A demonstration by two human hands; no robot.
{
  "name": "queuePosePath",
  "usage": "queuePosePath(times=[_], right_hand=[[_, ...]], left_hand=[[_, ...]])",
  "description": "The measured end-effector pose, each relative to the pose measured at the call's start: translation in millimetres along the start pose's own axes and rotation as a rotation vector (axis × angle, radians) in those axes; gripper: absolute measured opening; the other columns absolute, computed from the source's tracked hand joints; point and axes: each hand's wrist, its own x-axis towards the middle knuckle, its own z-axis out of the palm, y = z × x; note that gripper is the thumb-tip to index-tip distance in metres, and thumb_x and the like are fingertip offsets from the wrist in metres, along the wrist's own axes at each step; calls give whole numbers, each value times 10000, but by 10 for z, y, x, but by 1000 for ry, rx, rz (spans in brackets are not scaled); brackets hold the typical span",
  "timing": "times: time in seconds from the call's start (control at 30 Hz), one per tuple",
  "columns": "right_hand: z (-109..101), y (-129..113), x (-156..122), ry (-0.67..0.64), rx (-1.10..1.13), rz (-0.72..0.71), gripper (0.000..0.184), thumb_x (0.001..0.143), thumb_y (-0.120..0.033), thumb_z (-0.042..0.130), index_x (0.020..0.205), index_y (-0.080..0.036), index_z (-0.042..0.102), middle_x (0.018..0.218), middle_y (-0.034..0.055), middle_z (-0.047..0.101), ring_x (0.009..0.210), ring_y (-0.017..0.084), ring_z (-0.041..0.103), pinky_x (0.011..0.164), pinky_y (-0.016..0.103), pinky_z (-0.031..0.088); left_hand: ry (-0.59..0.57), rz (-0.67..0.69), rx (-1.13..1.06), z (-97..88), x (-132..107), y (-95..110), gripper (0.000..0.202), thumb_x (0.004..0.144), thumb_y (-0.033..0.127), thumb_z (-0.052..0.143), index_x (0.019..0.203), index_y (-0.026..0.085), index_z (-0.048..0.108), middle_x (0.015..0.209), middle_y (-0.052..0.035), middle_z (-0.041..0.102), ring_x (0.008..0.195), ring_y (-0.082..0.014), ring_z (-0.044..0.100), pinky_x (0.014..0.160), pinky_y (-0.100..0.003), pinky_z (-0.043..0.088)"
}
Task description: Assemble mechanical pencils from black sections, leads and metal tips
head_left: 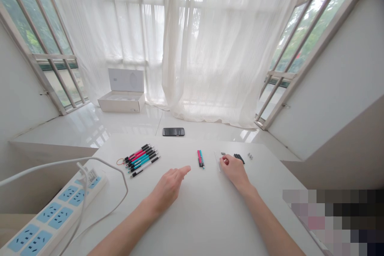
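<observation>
My right hand is closed in a pinch beside thin, pale pen refills lying on the table; what its fingertips hold is too small to make out. Black rubber grips lie partly hidden behind that hand, with small dark parts just beyond the fingers. Small grey pen tips sit farther right. Between the hands are a few pink and blue pen barrels. My left hand hovers over the table, index finger stretched toward the barrels, nothing visible in it. Several click pens lie in a row to its left.
A white power strip with a plugged-in cable occupies the table's left side. A black phone lies on the sill beyond the table. An open white box stands by the curtain. A rubber band touches the pen row.
</observation>
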Motion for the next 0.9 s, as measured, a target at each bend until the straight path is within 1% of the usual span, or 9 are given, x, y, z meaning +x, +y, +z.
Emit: queuePosePath(times=[0.1,0.23,0.3,0.4,0.53,0.67,0.73,0.83,0.9], right_hand=[[4,-26,1,-15,-9,-11,248,816,-341,462,727,-199,645,602,34,650,579,179,595,591,275,417],[18,-42,-5,-27,-7,-13,274,826,-409,487,724,-200,632,574,21,633,549,170,584,578,270,406],[32,-54,-8,-32,-4,-13,262,818,-425,508,779,-197,633,567,9,625,556,170,587,585,268,406],[48,-76,-14,-49,-21,-16,225,807,-392,524,839,-193,623,578,-3,621,572,167,587,586,262,399],[50,-92,-26,-68,-37,-32,180,804,-354,518,770,-199,602,593,-4,619,571,157,581,587,259,389],[43,-91,-37,-70,-31,-42,180,807,-356,514,750,-203,591,590,-7,607,573,158,574,586,262,385],[44,-87,-36,-72,-24,-54,180,805,-356,513,745,-203,587,593,-7,602,569,157,567,586,263,384],[58,-78,-29,-55,-14,-87,182,797,-357,517,733,-199,582,620,2,603,583,157,563,598,265,389],[73,-72,-25,-36,-12,-109,183,792,-355,516,727,-196,583,650,12,607,597,159,564,609,269,393]], left_hand=[[1,-10,-9,18,1,-3,340,963,137,360,1293,212,390,958,-49,667,820,-166,640,745,-310,524],[18,-35,-16,24,8,-1,243,976,195,381,1207,211,456,929,-44,682,787,-163,657,707,-286,525],[42,-48,-31,21,11,-1,215,976,207,383,1171,210,473,914,-40,685,774,-159,659,694,-275,525],[56,-48,-46,13,16,-2,179,972,207,381,1115,210,489,908,-37,682,748,-149,653,670,-262,520],[61,-41,-52,7,22,-11,172,964,186,383,1095,217,491,941,-39,674,763,-146,646,676,-261,518],[64,-64,-52,-9,29,-19,183,960,178,383,1093,228,498,1007,-49,646,806,-148,639,703,-260,516],[68,-83,-49,-19,33,-17,191,960,183,382,1085,236,515,1023,-51,623,799,-141,632,696,-251,511],[94,-116,-63,-24,34,-10,194,957,194,396,1085,242,533,1012,-47,605,777,-132,623,681,-244,502],[128,-141,-92,-17,35,-5,183,950,202,421,1088,238,535,995,-45,615,797,-143,625,697,-255,501]])
